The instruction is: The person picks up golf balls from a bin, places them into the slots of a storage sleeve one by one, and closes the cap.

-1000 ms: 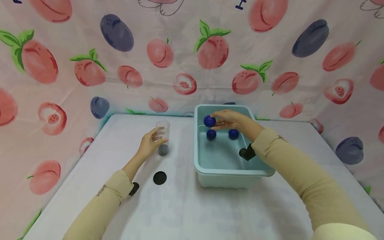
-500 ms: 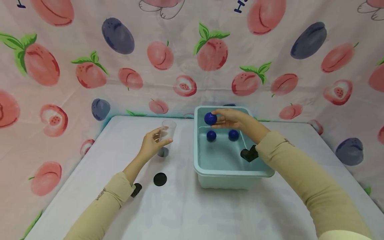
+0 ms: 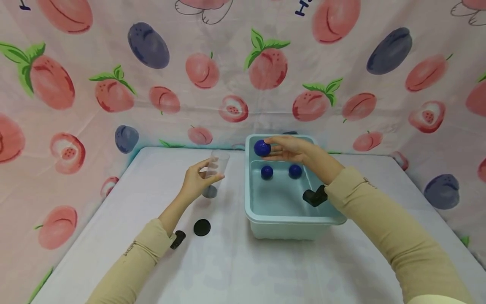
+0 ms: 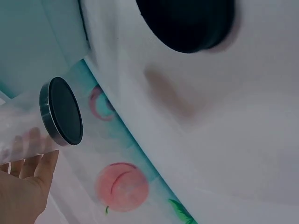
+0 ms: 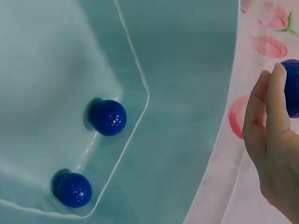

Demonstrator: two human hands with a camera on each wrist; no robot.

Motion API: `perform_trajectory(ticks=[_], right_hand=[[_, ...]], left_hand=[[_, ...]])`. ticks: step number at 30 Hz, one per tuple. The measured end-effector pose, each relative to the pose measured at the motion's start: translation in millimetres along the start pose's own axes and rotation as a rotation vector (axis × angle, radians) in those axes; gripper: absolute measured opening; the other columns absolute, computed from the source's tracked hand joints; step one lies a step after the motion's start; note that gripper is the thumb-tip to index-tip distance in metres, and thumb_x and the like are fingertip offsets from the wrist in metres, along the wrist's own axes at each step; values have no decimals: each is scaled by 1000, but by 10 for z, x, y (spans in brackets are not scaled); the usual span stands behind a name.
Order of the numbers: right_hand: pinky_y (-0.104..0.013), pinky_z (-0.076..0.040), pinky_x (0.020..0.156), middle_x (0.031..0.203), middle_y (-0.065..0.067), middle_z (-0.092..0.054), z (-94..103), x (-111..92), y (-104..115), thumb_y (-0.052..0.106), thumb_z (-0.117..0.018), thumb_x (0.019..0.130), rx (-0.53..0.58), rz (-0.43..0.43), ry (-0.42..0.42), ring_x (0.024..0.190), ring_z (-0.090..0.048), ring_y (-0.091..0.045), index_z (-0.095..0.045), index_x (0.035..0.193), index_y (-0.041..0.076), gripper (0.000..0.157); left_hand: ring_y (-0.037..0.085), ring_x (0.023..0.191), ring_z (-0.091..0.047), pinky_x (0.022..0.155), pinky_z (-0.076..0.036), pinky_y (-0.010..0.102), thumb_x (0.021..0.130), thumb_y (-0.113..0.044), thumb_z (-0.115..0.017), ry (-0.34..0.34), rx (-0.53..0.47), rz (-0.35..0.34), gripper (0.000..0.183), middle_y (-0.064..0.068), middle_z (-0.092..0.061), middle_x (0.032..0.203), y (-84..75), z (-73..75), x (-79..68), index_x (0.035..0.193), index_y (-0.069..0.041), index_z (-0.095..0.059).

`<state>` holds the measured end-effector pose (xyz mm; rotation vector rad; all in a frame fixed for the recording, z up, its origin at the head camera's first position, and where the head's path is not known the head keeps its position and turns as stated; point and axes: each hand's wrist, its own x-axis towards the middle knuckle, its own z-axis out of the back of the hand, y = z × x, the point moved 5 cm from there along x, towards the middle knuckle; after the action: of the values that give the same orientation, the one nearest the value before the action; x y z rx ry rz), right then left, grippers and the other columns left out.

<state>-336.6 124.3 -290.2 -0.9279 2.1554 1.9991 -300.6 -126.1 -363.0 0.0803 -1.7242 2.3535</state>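
My left hand (image 3: 195, 181) grips a clear cylindrical container (image 3: 222, 157) with a dark base (image 4: 65, 111); it leans slightly to the right, above the white table. In the head view, my right hand (image 3: 292, 150) pinches a dimpled blue golf ball (image 3: 262, 147) over the back left of a light blue plastic tub (image 3: 296, 219). Two more blue balls, one on the left (image 3: 267, 172) and one on the right (image 3: 295, 171), lie on the tub's floor. Part of the held ball is cut off in the right wrist view.
A flat black disc (image 3: 202, 227), like a lid, lies on the table (image 3: 228, 261) nearer to me than the container. The tub stands right of the container. Behind the table hangs a fruit-patterned cloth (image 3: 235, 63). Black wrist cameras (image 3: 315, 196) sit at my sleeves.
My left hand has moved right with the container, which now tilts toward the tub. My right hand has lifted the ball a little and shifted it slightly left.
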Motion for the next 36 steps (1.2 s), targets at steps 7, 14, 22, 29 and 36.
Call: perform_trajectory(ticks=[7, 14, 22, 29, 36], right_hand=[[-39, -42, 101, 150, -22, -28, -94, 11, 4, 14, -43, 100, -4, 27, 39, 135, -36, -32, -16, 151, 8, 58], [-41, -37, 104, 150, -23, -29, -193, 2, 28, 14, -44, 99, 2, 30, 52, 137, -35, -35, -15, 151, 7, 59], [-44, -36, 105, 150, -24, -30, -297, 23, 51, 15, -45, 99, -35, 37, 66, 137, -35, -36, -15, 151, 5, 60], [-35, -51, 94, 130, -18, -47, -395, 23, 78, 17, -45, 99, -106, 56, 79, 109, -56, -26, -30, 145, 1, 51], [-32, -54, 90, 108, -10, -52, -388, 25, 83, 17, -43, 100, -170, 89, 89, 91, -61, -18, -34, 143, -2, 47]], left_hand=[[35, 112, -60, 97, -50, 40, 79, -11, -76, 9, -10, -34, 57, 18, -60, 126, -70, -58, 3, 131, -7, -55], [35, 110, -61, 94, -52, 40, 78, -11, -76, 16, 6, -38, 58, 18, -63, 122, -122, -97, 5, 132, -7, -55], [38, 111, -60, 100, -48, 42, 79, -14, -77, 42, 30, -35, 58, 20, -62, 122, -179, -172, 30, 132, -7, -54], [38, 110, -60, 95, -51, 42, 78, -13, -77, 46, 33, -32, 61, 20, -63, 122, -204, -213, 31, 134, -6, -52], [36, 113, -60, 100, -47, 44, 78, -12, -77, 34, 53, -85, 61, 20, -61, 126, -246, -234, 49, 133, -2, -53]])
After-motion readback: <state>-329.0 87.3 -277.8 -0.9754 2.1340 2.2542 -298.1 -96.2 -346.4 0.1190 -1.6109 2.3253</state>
